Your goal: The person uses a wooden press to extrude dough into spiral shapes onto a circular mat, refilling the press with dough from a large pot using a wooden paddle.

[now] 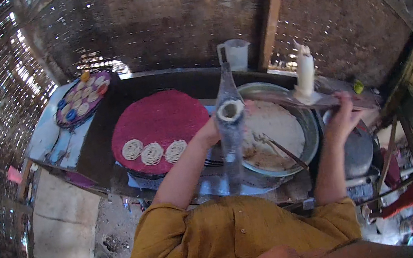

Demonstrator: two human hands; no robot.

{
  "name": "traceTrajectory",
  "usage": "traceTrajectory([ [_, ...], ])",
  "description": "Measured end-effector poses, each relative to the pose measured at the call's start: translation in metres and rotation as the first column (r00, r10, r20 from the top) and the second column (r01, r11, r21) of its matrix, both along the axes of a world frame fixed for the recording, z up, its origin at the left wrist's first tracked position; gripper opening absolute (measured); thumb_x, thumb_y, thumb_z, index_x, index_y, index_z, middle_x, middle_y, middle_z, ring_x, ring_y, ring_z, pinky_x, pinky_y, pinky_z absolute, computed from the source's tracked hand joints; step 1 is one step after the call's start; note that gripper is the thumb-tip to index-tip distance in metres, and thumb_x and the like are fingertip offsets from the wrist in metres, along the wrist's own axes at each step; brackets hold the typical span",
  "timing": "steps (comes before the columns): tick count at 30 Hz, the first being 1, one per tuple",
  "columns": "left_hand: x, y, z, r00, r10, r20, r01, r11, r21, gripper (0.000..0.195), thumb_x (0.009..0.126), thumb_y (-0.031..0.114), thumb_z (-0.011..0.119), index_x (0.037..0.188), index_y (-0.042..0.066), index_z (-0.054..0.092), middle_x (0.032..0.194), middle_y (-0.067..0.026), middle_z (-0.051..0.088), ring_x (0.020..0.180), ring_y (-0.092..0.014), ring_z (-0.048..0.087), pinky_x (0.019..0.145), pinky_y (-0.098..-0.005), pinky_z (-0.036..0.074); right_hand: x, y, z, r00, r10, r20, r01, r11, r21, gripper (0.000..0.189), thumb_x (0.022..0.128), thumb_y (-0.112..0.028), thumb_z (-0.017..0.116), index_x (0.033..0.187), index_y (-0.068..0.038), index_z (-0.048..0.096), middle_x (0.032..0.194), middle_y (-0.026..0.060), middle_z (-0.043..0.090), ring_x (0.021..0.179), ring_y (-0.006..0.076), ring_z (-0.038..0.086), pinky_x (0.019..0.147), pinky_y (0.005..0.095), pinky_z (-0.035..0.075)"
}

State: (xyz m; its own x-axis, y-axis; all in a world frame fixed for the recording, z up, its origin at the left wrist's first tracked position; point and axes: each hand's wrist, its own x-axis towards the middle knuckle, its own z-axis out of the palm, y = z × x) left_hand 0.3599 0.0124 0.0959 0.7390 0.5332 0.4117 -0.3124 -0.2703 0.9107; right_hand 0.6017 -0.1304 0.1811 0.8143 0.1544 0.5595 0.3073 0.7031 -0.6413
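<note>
My left hand (211, 130) grips a greyish wooden press body (231, 145) with a round, dough-rimmed hole facing up; the body hides part of the fingers. In my right hand (342, 121) is the end of a wooden plunger board (280, 95), whose upright plunger (305, 73) is coated in pale dough. Beneath them sits a wide metal basin (315, 140) of pale dough (274, 122), with a thin stick-like utensil (285, 153) lying in it. Left of the press lies a round magenta mat (158, 120) bearing three coils of dough strands (152, 154) along its near edge.
A clear plastic jug (237, 53) stands by the woven wall (156, 19). At the far left, a smaller purple mat (79, 117) holds several coils and some coloured rings. A dark round pot (357, 153) is at right. Another person's red sleeve or legging (404, 201) shows at lower right.
</note>
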Motion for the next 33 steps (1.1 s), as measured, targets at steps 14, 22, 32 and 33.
traceTrajectory([
  [14, -0.043, -0.018, 0.051, 0.923, 0.289, 0.255, -0.238, 0.948, -0.212, 0.034, 0.065, 0.003, 0.070, 0.095, 0.006, 0.054, 0.088, -0.0054, 0.059, 0.081, -0.019, 0.059, 0.066, -0.0329, 0.050, 0.013, 0.011, -0.162, 0.477, 0.840, 0.258, 0.622, -0.115, -0.775, 0.030, 0.075, -0.027, 0.057, 0.096, -0.006, 0.055, 0.086, 0.0174, 0.059, 0.083, 0.0320, 0.058, 0.072, 0.0405, 0.045],
  [22, -0.101, -0.057, 0.070, 0.892, 0.352, -0.282, -0.409, 0.895, -0.176, 0.039, 0.061, 0.006, 0.073, 0.096, 0.002, 0.055, 0.080, -0.0064, 0.061, 0.071, -0.014, 0.060, 0.062, -0.0276, 0.049, 0.009, -0.003, -0.153, 0.381, 0.887, 0.260, 0.645, -0.054, -0.762, 0.024, 0.069, -0.023, 0.056, 0.086, -0.007, 0.062, 0.076, 0.0174, 0.062, 0.074, 0.0315, 0.061, 0.066, 0.0422, 0.049],
  [32, -0.090, -0.043, 0.059, 0.684, 0.602, -0.412, -0.545, 0.797, 0.260, 0.046, 0.059, 0.015, 0.074, 0.098, 0.005, 0.052, 0.088, -0.0067, 0.060, 0.081, -0.017, 0.058, 0.073, -0.0302, 0.046, -0.035, 0.014, -0.173, 0.400, 0.899, 0.178, 0.528, -0.068, -0.846, 0.025, 0.074, -0.022, 0.052, 0.085, -0.002, 0.062, 0.073, 0.0184, 0.061, 0.072, 0.0340, 0.060, 0.064, 0.0438, 0.048],
  [33, -0.088, -0.044, 0.063, 0.697, 0.591, -0.407, -0.528, 0.806, 0.266, 0.045, 0.060, 0.017, 0.074, 0.098, 0.005, 0.052, 0.089, -0.0081, 0.059, 0.083, -0.019, 0.058, 0.074, -0.0310, 0.045, -0.037, 0.014, -0.168, 0.396, 0.900, 0.182, 0.530, -0.062, -0.846, 0.025, 0.074, -0.022, 0.052, 0.085, -0.002, 0.062, 0.073, 0.0184, 0.061, 0.072, 0.0340, 0.060, 0.064, 0.0438, 0.048],
])
